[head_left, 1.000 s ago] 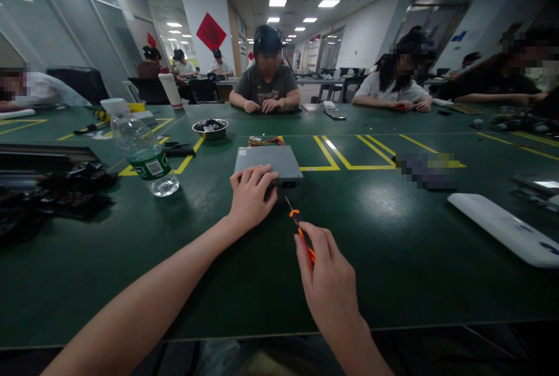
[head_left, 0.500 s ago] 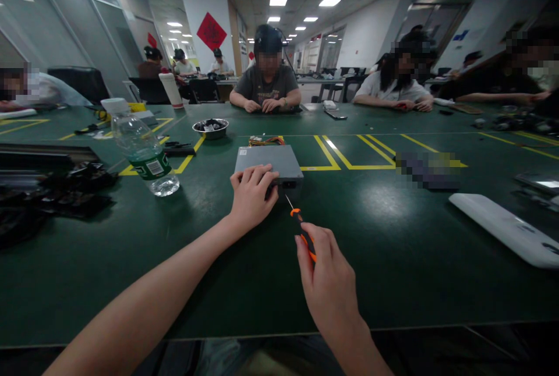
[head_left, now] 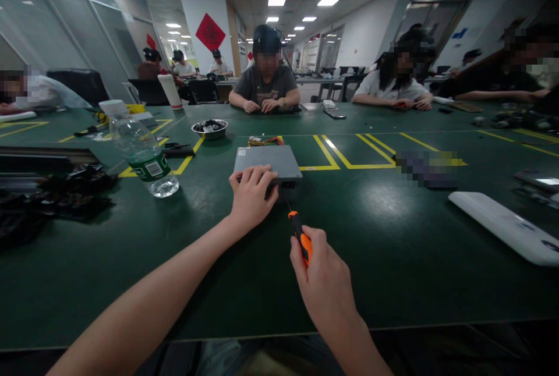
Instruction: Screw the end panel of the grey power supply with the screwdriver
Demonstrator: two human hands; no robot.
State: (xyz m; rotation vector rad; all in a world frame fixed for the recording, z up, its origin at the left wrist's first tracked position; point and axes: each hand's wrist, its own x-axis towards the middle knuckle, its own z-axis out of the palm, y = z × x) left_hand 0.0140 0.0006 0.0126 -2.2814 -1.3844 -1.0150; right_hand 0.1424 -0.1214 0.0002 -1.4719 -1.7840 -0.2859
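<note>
A grey metal computer power supply [head_left: 271,159] lies on the green table, its power socket facing me and coloured cables [head_left: 265,141] bunched behind it. My left hand [head_left: 253,192] grips its near left edge, fingers bent over the top and thumb down at the front face. In my right hand [head_left: 325,271] is an orange and black screwdriver [head_left: 299,233], fingers closed round the handle. Its thin shaft points up towards the lower front of the power supply, below the socket. Whether the tip touches the case I cannot tell.
A water bottle [head_left: 151,158] stands to the left, near a metal bowl [head_left: 210,129] of small parts. Dark parts [head_left: 56,190] are heaped at far left. A white panel [head_left: 502,227] lies right. Across the table sits a person [head_left: 265,82].
My right hand has shifted slightly left and the screwdriver has turned, its shaft now pointing more directly away from me. My left hand and the power supply have stayed put.
</note>
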